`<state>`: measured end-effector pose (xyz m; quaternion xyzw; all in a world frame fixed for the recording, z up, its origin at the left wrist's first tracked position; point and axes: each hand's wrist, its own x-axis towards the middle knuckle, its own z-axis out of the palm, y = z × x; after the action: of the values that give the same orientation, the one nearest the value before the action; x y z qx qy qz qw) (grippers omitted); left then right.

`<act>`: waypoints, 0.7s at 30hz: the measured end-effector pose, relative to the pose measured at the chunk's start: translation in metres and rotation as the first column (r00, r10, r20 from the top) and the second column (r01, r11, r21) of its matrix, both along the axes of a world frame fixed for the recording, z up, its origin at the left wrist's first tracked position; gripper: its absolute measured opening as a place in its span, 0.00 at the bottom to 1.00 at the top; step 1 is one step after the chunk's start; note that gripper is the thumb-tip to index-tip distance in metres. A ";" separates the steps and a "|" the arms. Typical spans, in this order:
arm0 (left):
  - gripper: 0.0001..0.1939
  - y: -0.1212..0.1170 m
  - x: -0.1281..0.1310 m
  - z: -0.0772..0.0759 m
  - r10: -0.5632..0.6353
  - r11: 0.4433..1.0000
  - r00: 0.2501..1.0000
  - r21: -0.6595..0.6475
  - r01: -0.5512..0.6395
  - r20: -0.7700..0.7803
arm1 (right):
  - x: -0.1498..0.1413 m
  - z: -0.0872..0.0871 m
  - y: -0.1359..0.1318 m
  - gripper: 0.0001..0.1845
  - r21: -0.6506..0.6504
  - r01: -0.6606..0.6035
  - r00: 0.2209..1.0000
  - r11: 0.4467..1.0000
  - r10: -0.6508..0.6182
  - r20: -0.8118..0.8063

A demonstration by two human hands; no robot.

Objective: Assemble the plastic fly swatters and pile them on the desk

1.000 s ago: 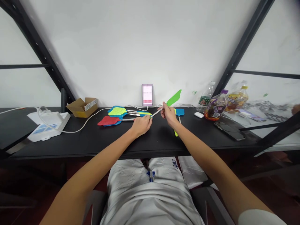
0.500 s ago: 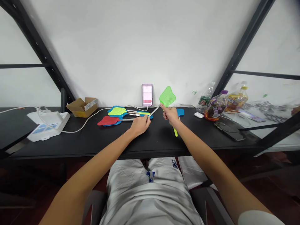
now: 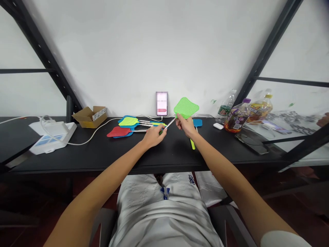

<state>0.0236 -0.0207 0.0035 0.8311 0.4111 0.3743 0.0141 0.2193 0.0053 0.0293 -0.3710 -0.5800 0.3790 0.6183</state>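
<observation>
A bright green fly swatter [image 3: 186, 107] is held above the table between both hands, its metal rod slanting down to the left. My left hand [image 3: 153, 135] is closed around the handle end, most of which its fingers hide. Where the rod meets the mesh head, my right hand [image 3: 186, 125] pinches the swatter. Several fly swatters lie in a pile left of my hands, among them a red one [image 3: 119, 131] and a yellow-green one [image 3: 129, 121], with blue ones underneath. Behind my right hand lies a blue swatter [image 3: 197, 122], and a yellow-green handle [image 3: 192, 144] shows below the wrist.
A lit phone [image 3: 161, 103] leans on the wall. To the left are an open cardboard box [image 3: 88, 118] and a white device with cables [image 3: 52, 139]. Bottles [image 3: 236, 116], a small white case [image 3: 218, 126] and a dark phone [image 3: 251, 144] sit at the right of the black table [image 3: 102, 157].
The green head has turned to face me more broadly and tilted to the right. Both hands keep their grip and have barely shifted.
</observation>
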 end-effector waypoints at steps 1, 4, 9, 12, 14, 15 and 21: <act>0.13 0.000 0.000 0.001 -0.006 1.000 1.000 -0.006 0.006 0.020 | 0.000 0.000 0.000 0.24 -0.008 -0.003 1.000 1.000 0.003 0.021; 0.12 0.002 0.001 0.004 -0.047 0.997 0.996 -0.057 0.051 0.074 | 0.001 -0.002 0.001 0.22 -0.053 -0.010 0.998 0.999 0.014 0.069; 0.14 0.004 0.001 0.008 -0.127 0.897 0.954 -0.378 0.228 0.272 | 0.000 -0.011 0.003 0.22 -0.117 -0.135 0.964 0.984 0.158 0.213; 0.14 0.005 0.000 0.012 -0.156 0.823 0.919 -0.467 0.324 0.361 | -0.005 -0.017 0.001 0.24 -0.162 -0.191 0.919 0.968 0.234 0.317; 0.13 0.004 0.000 0.015 -0.178 0.794 0.910 -0.492 0.358 0.375 | -0.008 -0.020 -0.001 0.25 -0.195 -0.212 0.894 0.958 0.271 0.357; 0.14 0.004 0.000 0.016 -0.181 0.784 0.911 -0.505 0.361 0.371 | -0.010 -0.021 -0.003 0.25 -0.205 -0.219 0.887 0.954 0.282 0.365; 0.14 0.006 0.001 0.014 -0.144 0.772 0.925 -0.545 0.327 0.350 | -0.011 -0.021 -0.003 0.25 -0.194 -0.175 0.893 0.965 0.239 0.382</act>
<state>0.0245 -0.0146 0.0180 0.7659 0.3922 0.3387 0.3806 0.2081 0.0026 0.0088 -0.4237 -0.6998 0.4022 0.4111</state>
